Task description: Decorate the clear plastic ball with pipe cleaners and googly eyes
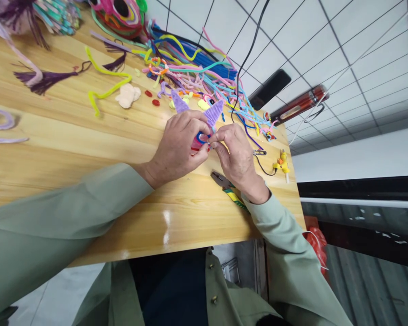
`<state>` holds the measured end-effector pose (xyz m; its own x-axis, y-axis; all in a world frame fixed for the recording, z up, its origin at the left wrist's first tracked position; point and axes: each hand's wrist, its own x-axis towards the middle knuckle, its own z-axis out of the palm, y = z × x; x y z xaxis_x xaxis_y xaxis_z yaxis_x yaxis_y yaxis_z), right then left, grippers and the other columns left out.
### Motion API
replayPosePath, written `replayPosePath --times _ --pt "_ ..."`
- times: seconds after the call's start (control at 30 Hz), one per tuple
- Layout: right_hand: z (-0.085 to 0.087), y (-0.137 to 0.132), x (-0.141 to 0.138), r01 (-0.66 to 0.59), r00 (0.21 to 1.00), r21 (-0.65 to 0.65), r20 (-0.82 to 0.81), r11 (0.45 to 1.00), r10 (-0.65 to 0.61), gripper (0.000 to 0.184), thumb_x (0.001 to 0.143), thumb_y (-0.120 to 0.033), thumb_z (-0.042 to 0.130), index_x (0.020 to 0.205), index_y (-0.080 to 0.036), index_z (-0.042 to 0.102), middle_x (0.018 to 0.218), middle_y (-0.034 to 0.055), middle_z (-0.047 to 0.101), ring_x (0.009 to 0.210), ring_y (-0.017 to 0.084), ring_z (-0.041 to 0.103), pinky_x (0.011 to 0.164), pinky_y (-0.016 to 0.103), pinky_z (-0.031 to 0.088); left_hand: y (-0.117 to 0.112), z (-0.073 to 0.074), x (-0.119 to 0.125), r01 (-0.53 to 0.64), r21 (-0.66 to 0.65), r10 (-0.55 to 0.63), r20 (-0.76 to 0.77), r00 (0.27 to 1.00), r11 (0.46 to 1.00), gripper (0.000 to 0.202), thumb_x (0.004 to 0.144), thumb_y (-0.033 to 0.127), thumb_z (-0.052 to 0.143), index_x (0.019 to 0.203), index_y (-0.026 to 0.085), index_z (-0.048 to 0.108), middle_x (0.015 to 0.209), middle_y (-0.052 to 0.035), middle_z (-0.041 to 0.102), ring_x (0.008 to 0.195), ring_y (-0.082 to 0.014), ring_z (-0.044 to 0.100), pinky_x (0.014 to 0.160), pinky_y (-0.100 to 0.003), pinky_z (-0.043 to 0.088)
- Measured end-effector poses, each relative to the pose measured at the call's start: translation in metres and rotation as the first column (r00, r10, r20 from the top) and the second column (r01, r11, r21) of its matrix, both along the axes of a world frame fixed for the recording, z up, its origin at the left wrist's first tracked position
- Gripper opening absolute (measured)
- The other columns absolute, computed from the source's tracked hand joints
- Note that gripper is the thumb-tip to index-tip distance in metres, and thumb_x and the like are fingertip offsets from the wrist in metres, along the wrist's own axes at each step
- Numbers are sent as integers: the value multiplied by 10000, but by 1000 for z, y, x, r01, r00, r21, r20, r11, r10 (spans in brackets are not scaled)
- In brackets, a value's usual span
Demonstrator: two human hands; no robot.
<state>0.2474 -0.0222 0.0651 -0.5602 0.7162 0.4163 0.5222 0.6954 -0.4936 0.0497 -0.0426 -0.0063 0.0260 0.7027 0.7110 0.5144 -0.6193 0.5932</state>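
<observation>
A small craft piece is being held above the table, pink in front with a blue ring. Two purple points are projecting from it, toward 11 and 1 o'clock. The piece is being clamped between the fingers and thumb of the left hand, which are covering much of it. At its 3 o'clock edge the right hand is being applied — thumb and forefinger tips are being kept together on the piece, the exact bit between them being too small to tell.

Positions are being taken from the piece. Pliers are lying at 5 o'clock, partly hidden by the right forearm. A heap of coloured stems is spreading around 12 o'clock. At 10 o'clock two red ovals, a cream cutout and a bent yellow stem are lying apart; a purple tassel is resting farther out, between 9 and 10. A phone is being seen at 2 o'clock — a red flask just beyond.
</observation>
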Motion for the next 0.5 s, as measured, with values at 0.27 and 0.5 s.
replayPosePath --times 0.27,0.5 --pt "5 -1 1 9 999 -83 -37 997 -12 262 1156 -503 644 1010 -346 794 1088 95 739 1116 329 693 1105 557 587 3 -5 -1 -6 52 6 -16 1000 999 235 1031 217 697 1232 296 604 1398 -56 746 1362 -307 701 1151 -554 585" --pt "0 1 0 0 999 -112 -53 994 -5 340 1142 -601 660 977 -336 796 1054 92 715 1105 327 688 1088 553 608 3 -3 -2 -2 91 5 -26 1000 996 218 1033 255 718 1212 286 597 1352 -84 755 1317 -304 729 1095 -531 609"
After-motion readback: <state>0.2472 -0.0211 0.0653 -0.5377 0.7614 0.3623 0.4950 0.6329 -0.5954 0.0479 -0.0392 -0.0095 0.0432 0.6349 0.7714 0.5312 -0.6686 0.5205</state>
